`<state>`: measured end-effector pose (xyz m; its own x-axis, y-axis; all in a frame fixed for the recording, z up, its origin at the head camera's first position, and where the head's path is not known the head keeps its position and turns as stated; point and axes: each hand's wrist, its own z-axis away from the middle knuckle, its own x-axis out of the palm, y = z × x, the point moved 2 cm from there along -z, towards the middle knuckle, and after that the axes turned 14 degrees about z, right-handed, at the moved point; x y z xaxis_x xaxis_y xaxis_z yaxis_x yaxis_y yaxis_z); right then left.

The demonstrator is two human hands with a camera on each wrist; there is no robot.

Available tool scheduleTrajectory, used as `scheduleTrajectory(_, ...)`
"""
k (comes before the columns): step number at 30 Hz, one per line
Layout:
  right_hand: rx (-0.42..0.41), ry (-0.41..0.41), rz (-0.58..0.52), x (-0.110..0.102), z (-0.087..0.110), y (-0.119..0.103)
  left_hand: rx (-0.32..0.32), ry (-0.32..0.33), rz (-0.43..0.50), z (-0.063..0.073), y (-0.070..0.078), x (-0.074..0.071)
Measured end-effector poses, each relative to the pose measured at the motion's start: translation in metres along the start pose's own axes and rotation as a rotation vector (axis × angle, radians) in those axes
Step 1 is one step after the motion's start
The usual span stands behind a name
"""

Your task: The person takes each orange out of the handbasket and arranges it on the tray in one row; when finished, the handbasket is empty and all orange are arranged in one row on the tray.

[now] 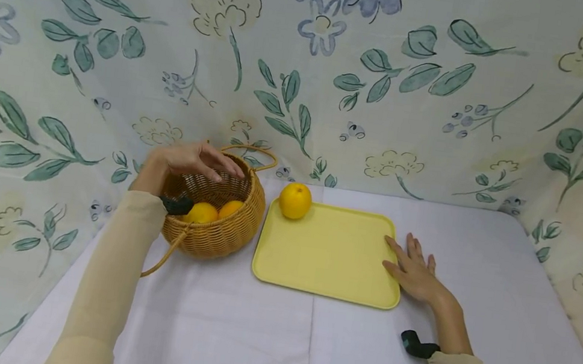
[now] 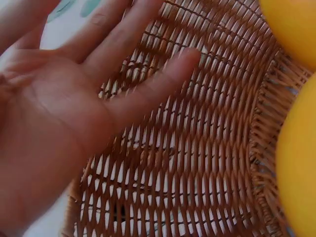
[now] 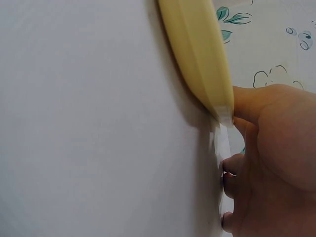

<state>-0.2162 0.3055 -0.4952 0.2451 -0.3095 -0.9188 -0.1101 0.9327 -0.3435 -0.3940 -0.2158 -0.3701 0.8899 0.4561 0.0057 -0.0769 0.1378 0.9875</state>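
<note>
Head view: your left hand [image 1: 193, 161] is over the wicker basket [image 1: 221, 240], grip loosely spread, nothing held. Right hand [image 1: 418, 275] also spread, touching the right edge of the yellow tray [image 1: 326, 256]. Step looks like reaching in among the basket oranges [image 1: 202, 213]; next move probably calls for going lower, curling around one. Tray orange [image 1: 295, 201]: far-left corner, round, bright yellow-orange, no visible damage.

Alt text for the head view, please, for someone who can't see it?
A person's left hand hovers over a basket with two visible oranges. Their right hand touches the right edge of a yellow tray; another orange sits at its far left corner.
</note>
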Motion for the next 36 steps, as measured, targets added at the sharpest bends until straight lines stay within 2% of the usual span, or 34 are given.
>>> scheduleTrajectory(4, -0.001, -0.004, 0.008, 0.001, -0.001, -0.003, -0.133, -0.098, -0.055, -0.005, -0.010, 0.000)
scheduleTrajectory(7, -0.002, 0.000, 0.007, -0.001, 0.000, -0.003, -0.197, -0.154, -0.046, -0.009, -0.015, 0.001)
scheduleTrajectory(9, 0.000, 0.002, 0.007, -0.002, -0.001, -0.004, -0.233, -0.168, -0.031, -0.011, -0.019, 0.002)
scheduleTrajectory(13, 0.010, -0.008, 0.013, -0.001, -0.002, -0.004, -0.292, -0.154, 0.003, -0.012, -0.024, 0.003)
scheduleTrajectory(19, 0.011, -0.009, 0.006, -0.001, -0.001, -0.001, -0.376, -0.084, 0.027, -0.016, -0.029, 0.006)
scheduleTrajectory(25, 0.010, -0.009, -0.002, -0.002, -0.001, -0.001, -0.454, -0.065, 0.056, -0.018, -0.034, 0.006)
scheduleTrajectory(31, 0.007, -0.003, -0.006, -0.002, 0.000, -0.001, -0.501, -0.049, 0.031, -0.021, -0.038, 0.006)
scheduleTrajectory(36, 0.010, -0.002, 0.006, -0.002, -0.001, -0.002, -0.535, 0.002, 0.021, -0.022, -0.041, 0.006)
